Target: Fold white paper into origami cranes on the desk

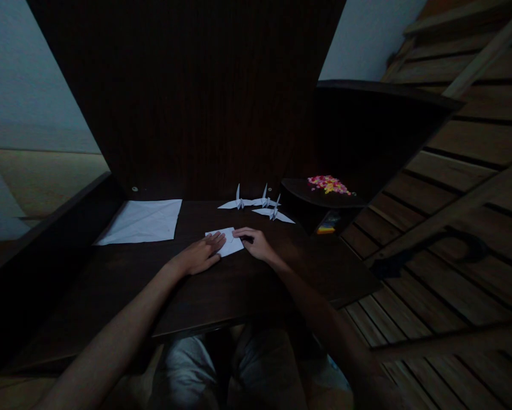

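A small folded sheet of white paper lies on the dark wooden desk, between my two hands. My left hand rests flat across its left side with the fingers stretched out. At the right edge, my right hand has its fingertips closed on a corner of the folded paper; the thumb is partly hidden. Just beyond stand three white origami cranes with wings spread: a left one, a middle one and a nearer right one.
Flat white paper lies at the desk's back left. On a corner shelf at the right sits a pile of small pink, red and yellow pieces. Below it is a small colourful box. A dark side panel borders the left.
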`<state>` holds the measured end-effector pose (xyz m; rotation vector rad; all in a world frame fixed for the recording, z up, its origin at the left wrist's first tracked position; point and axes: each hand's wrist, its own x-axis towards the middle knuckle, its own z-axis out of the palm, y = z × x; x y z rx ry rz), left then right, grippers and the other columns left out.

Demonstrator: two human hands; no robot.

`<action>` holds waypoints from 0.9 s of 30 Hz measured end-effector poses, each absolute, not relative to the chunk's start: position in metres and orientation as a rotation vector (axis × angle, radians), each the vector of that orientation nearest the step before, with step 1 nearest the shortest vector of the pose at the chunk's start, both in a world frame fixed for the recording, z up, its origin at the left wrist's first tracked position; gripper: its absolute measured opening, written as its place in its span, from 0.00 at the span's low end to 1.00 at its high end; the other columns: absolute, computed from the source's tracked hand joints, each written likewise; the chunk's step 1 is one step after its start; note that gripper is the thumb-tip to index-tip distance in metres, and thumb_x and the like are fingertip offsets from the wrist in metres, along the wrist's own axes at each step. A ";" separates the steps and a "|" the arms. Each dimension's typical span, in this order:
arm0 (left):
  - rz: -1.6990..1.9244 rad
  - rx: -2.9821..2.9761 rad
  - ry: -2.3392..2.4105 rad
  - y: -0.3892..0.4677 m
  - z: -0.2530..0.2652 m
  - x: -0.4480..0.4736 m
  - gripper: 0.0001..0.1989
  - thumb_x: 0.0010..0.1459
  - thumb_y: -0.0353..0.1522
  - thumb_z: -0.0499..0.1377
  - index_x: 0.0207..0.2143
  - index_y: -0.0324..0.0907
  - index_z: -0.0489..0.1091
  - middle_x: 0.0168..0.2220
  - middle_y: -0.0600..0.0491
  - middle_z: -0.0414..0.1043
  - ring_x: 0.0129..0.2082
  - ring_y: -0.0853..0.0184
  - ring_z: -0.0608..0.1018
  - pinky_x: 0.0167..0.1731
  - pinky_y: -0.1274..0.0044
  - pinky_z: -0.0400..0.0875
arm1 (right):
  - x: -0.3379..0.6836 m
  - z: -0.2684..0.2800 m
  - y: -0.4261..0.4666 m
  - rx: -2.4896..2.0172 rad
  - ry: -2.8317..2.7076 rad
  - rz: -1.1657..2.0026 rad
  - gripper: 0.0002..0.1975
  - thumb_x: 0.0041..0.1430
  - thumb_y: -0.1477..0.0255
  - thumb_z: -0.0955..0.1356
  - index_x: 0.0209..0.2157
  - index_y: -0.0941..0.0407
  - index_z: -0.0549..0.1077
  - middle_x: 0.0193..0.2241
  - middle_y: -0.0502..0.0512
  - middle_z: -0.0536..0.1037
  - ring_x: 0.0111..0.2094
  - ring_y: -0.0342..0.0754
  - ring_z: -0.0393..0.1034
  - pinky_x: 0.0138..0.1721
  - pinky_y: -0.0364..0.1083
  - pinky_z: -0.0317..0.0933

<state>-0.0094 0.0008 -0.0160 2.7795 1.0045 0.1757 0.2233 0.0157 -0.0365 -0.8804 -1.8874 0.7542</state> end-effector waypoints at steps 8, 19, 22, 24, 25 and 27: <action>0.267 2.724 1.078 -0.002 -0.015 -0.008 0.38 0.59 0.52 0.48 0.63 0.35 0.53 0.64 0.40 0.53 0.63 0.56 0.58 0.61 0.68 0.51 | 0.222 -0.032 0.012 -0.862 -1.885 0.732 0.11 0.50 0.80 0.67 0.34 0.54 0.78 0.40 0.54 0.78 0.44 0.48 0.72 0.50 0.50 0.62; 0.632 2.443 1.065 -0.002 -0.007 -0.007 0.24 0.56 0.30 0.49 0.55 0.42 0.66 0.56 0.50 0.68 0.56 0.60 0.69 0.58 0.68 0.59 | 0.218 -0.022 0.004 -0.981 -1.744 0.577 0.22 0.52 0.69 0.70 0.50 0.52 0.70 0.44 0.57 0.76 0.46 0.49 0.67 0.46 0.50 0.62; 0.898 2.116 1.093 -0.006 0.005 -0.005 0.20 0.58 0.38 0.52 0.50 0.43 0.72 0.50 0.51 0.74 0.51 0.57 0.73 0.53 0.67 0.64 | 0.218 -0.022 0.004 -1.030 -1.699 0.598 0.25 0.52 0.68 0.70 0.52 0.51 0.67 0.49 0.58 0.73 0.49 0.50 0.65 0.48 0.50 0.61; 1.076 1.843 1.171 -0.008 0.010 -0.003 0.21 0.54 0.44 0.57 0.43 0.40 0.75 0.42 0.49 0.78 0.45 0.54 0.75 0.49 0.67 0.67 | 0.218 -0.024 0.005 -1.040 -1.679 0.612 0.24 0.52 0.67 0.70 0.52 0.51 0.67 0.49 0.57 0.72 0.49 0.50 0.66 0.48 0.50 0.61; 1.124 1.726 1.195 -0.008 0.011 -0.003 0.22 0.51 0.46 0.59 0.39 0.38 0.76 0.38 0.48 0.78 0.42 0.54 0.76 0.46 0.67 0.68 | 0.217 -0.025 0.006 -1.038 -1.673 0.623 0.23 0.51 0.66 0.71 0.51 0.51 0.68 0.48 0.57 0.72 0.48 0.50 0.66 0.47 0.50 0.62; 1.173 1.541 1.205 -0.006 0.010 -0.003 0.26 0.46 0.49 0.62 0.36 0.36 0.76 0.34 0.48 0.78 0.39 0.54 0.76 0.42 0.69 0.69 | 0.216 -0.028 0.007 -1.038 -1.666 0.659 0.21 0.51 0.66 0.70 0.48 0.52 0.69 0.46 0.57 0.73 0.45 0.49 0.68 0.46 0.49 0.63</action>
